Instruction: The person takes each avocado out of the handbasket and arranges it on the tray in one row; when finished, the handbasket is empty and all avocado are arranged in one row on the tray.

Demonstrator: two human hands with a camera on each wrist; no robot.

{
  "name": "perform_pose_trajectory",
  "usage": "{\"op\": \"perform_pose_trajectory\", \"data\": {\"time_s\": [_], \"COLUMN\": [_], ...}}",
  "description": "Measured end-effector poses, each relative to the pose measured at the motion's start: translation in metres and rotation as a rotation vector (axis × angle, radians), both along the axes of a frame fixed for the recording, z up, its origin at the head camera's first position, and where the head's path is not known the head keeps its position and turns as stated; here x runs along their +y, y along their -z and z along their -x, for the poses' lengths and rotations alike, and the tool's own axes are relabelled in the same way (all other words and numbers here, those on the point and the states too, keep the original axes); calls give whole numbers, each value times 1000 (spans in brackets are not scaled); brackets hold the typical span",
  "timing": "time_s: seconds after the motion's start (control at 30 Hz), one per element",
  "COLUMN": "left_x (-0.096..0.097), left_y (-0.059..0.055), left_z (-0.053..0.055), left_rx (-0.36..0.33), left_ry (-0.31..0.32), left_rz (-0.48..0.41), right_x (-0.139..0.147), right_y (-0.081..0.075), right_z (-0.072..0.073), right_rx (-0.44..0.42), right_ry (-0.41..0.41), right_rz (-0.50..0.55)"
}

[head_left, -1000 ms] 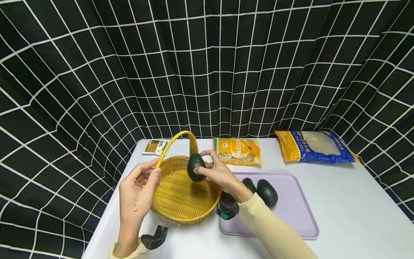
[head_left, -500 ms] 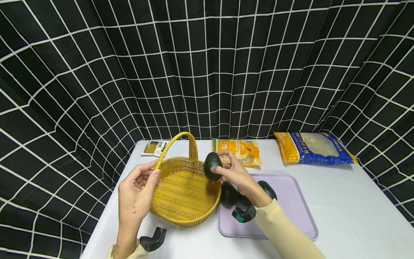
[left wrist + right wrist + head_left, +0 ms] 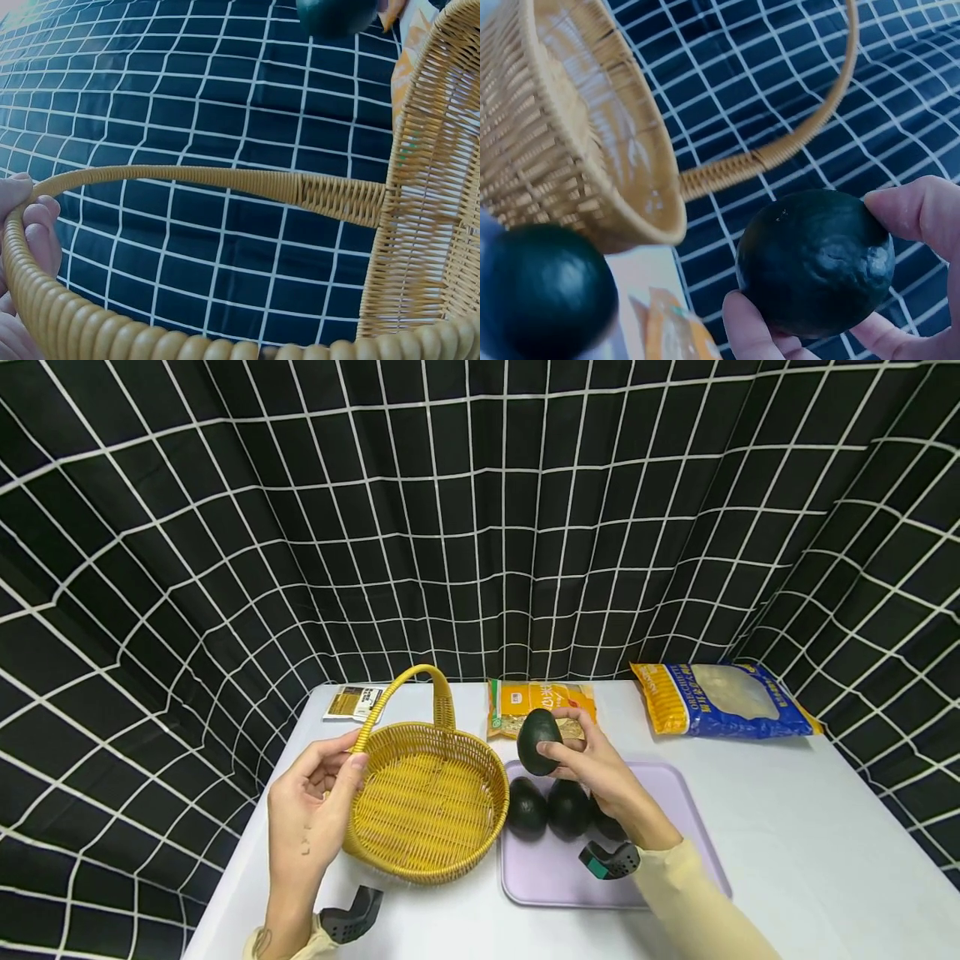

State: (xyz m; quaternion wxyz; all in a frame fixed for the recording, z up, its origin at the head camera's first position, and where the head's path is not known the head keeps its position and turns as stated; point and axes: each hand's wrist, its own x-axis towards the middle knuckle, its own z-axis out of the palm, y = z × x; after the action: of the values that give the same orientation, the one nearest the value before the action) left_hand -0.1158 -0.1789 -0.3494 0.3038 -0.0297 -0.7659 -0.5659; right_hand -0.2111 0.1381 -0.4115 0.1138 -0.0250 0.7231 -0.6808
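Observation:
A yellow wicker basket (image 3: pixel 423 814) stands on the table with nothing inside, its arched handle (image 3: pixel 180 177) pinched by my left hand (image 3: pixel 311 806) between thumb and fingers. My right hand (image 3: pixel 600 768) holds a dark green avocado (image 3: pixel 538 742) above the far edge of the lilac tray (image 3: pixel 585 881). Fingertips and thumb grip that avocado from its sides in the right wrist view. Below, on the tray, lie an avocado (image 3: pixel 527 808) close to the basket's rim, another avocado (image 3: pixel 568 808) next to it, and a third avocado (image 3: pixel 609 827) partly hidden by my right wrist.
At the back of the table lie a small gold-and-white packet (image 3: pixel 352 702), an orange food bag (image 3: pixel 517 706) and a blue-and-yellow pasta bag (image 3: pixel 727 700). A black curtain with a white grid (image 3: pixel 495 527) rises behind and on both sides.
My right hand has carried the avocado rightward, from over the basket to over the tray, uncovering the avocados by the basket. My left hand keeps its hold on the handle.

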Motion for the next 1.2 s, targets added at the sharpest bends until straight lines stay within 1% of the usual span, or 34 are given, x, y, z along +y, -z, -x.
{"op": "perform_pose_trajectory", "data": {"time_s": [0.27,0.33,0.47,0.67,0.8,0.93,1.1,1.2], "left_x": [-2,-2,-2,0,1,0,0,1], "left_y": [2,2,3,3,3,3,3,2], "left_z": [-3,-4,-4,-4,-3,-2,-2,-2], "left_rx": [-16,-12,1,11,8,20,31,32], "left_ry": [-19,-25,-20,-7,-9,0,11,6], "left_rz": [-13,-11,-17,-29,-27,-22,-21,-17], "right_x": [32,41,60,93,113,129,142,147], "right_y": [-2,-3,-3,0,6,15,28,36], "right_z": [-9,-12,-17,-24,-29,-35,-41,-43], "right_rx": [-2,-7,-15,-9,-14,-29,-52,-73], "right_ry": [43,57,93,135,148,161,171,162], "right_rz": [-35,-61,-99,-95,-128,-138,-141,-166]}}
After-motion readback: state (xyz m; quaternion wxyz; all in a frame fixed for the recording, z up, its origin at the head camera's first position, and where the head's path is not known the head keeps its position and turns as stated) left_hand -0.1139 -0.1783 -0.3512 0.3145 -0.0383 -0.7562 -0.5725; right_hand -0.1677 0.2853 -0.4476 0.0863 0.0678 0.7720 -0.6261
